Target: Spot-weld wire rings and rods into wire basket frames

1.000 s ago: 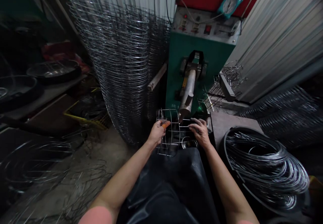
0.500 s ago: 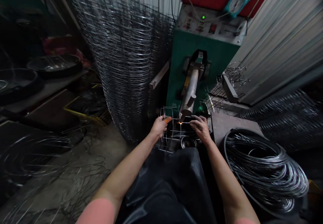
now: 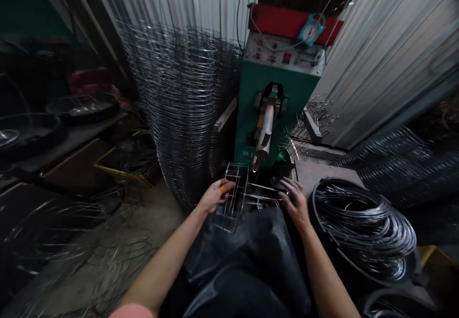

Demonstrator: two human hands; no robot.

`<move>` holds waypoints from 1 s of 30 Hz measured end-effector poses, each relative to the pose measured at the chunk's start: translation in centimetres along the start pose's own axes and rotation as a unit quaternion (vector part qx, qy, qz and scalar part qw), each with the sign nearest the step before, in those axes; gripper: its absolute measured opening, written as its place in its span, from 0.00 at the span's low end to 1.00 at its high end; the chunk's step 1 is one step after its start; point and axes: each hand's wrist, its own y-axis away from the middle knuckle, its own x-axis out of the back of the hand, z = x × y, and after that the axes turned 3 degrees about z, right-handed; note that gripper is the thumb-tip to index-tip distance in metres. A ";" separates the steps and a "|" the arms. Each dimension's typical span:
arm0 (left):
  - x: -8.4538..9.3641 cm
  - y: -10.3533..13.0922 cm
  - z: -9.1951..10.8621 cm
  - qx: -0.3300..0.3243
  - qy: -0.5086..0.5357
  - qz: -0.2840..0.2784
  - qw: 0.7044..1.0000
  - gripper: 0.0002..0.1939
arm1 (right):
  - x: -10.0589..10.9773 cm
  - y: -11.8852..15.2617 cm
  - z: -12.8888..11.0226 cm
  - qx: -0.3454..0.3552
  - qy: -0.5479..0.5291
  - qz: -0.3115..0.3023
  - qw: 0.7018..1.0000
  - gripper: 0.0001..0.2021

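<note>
My left hand [image 3: 214,195], with an orange wrap on one finger, grips a small wire frame [image 3: 232,202] by its left side. The frame hangs over my dark apron, just below the tip of a metal electrode arm [image 3: 264,138]. This arm sticks out from a green machine [image 3: 304,88]. My right hand [image 3: 294,201] is right of the frame with its fingers spread and slightly blurred, close to the ends of long wires reaching right from the frame. No held object shows in it.
Tall stacks of wire rings [image 3: 186,98] stand left of the machine. A black tub of coiled wire [image 3: 362,232] sits at the right. A yellow-edged crate [image 3: 125,165] and loose wires lie at the left.
The orange glow at the electrode tip is gone. The wire frame and my left hand have moved down and left, away from the tip. My right hand has opened and dropped lower. The view has shifted.
</note>
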 end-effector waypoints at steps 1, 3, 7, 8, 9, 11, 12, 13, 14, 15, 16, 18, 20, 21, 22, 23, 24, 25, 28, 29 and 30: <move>1.1 1.4 -0.1 0.005 0.009 -0.014 1.000 0.18 | 1.3 1.6 0.6 -0.034 -0.003 0.034 0.999 0.19; 2.9 3.8 0.1 0.016 0.051 -0.028 0.998 0.16 | 3.2 4.8 2.4 -0.075 0.009 0.060 0.995 0.23; 4.6 6.7 0.5 0.123 0.173 -0.053 0.976 0.07 | 3.2 10.3 4.0 -0.016 0.057 -0.093 0.994 0.32; 4.5 7.1 0.3 0.165 0.200 -0.069 0.963 0.09 | 2.6 11.4 3.6 -0.001 0.067 -0.140 0.988 0.34; 4.4 7.4 -0.1 0.204 0.223 -0.088 0.949 0.12 | 2.0 12.5 3.0 0.007 0.075 -0.180 0.981 0.34; 4.0 8.0 -1.4 0.266 0.259 -0.111 0.922 0.16 | 1.0 14.3 1.6 0.015 0.083 -0.231 0.969 0.32; 3.9 8.2 -2.2 0.291 0.273 -0.111 0.910 0.17 | 0.8 15.0 1.0 0.018 0.083 -0.239 0.967 0.28; 3.7 8.4 -3.1 0.316 0.283 -0.107 0.899 0.18 | 0.8 15.6 0.5 0.017 0.081 -0.240 0.967 0.24; 3.7 8.6 -3.9 0.338 0.292 -0.101 0.889 0.18 | 0.9 16.1 0.1 0.013 0.078 -0.235 0.969 0.21; 3.7 8.7 -4.7 0.358 0.298 -0.096 0.880 0.19 | 1.1 16.5 -0.2 0.006 0.073 -0.231 0.970 0.20; 3.7 8.8 -5.5 0.373 0.301 -0.093 0.873 0.19 | 1.3 16.9 -0.4 0.001 0.064 -0.233 0.970 0.19; 3.9 8.7 -6.6 0.387 0.302 -0.094 0.866 0.20 | 1.6 17.3 -0.6 0.000 0.036 -0.257 0.966 0.18; 4.2 8.3 -7.2 0.392 0.303 -0.100 0.863 0.20 | 1.4 17.5 -0.9 0.011 -0.004 -0.287 0.958 0.14; 4.3 8.0 -7.4 0.392 0.301 -0.105 0.863 0.20 | 1.2 17.6 -1.1 0.015 -0.027 -0.298 0.954 0.13; 4.4 7.6 -7.4 0.386 0.299 -0.111 0.866 0.22 | 0.9 17.7 -1.3 0.015 -0.049 -0.300 0.953 0.13; 4.3 7.3 -7.3 0.373 0.298 -0.115 0.871 0.24 | 0.6 17.7 -1.5 0.011 -0.068 -0.295 0.953 0.14; 4.2 7.0 -7.2 0.353 0.297 -0.115 0.880 0.28 | 0.4 17.8 -1.7 0.003 -0.082 -0.286 0.955 0.15; 4.1 6.8 -7.1 0.326 0.296 -0.111 0.891 0.32 | 0.2 17.7 -1.9 -0.007 -0.091 -0.275 0.957 0.15; 3.4 6.9 -6.9 0.227 0.269 -0.062 0.934 0.39 | -0.1 17.1 -2.7 -0.062 -0.090 -0.243 0.964 0.15; 3.1 7.1 -7.1 0.186 0.240 -0.030 0.952 0.39 | -0.2 16.7 -3.0 -0.081 -0.083 -0.238 0.964 0.15; 2.8 7.4 -7.4 0.139 0.200 0.004 0.970 0.39 | -0.3 16.2 -3.2 -0.097 -0.074 -0.235 0.964 0.16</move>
